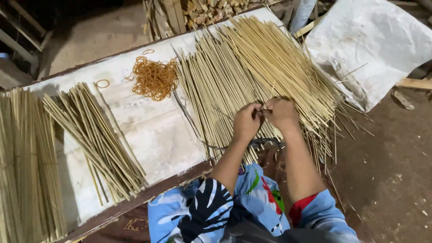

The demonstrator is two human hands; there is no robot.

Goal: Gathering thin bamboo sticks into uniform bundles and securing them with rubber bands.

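The person's left hand and right hand meet, fingertips together, over the near part of a broad spread of thin bamboo sticks. Both hands pinch something small between them, probably a stick or two; what exactly is too small to tell. The sticks lie fanned on a pale board, their long axes running from the near edge up and away to the far side, so single sticks can be picked off the near ends. A heap of orange rubber bands sits just left of the spread, within reach. Further left lie a smaller sorted bundle and another stack.
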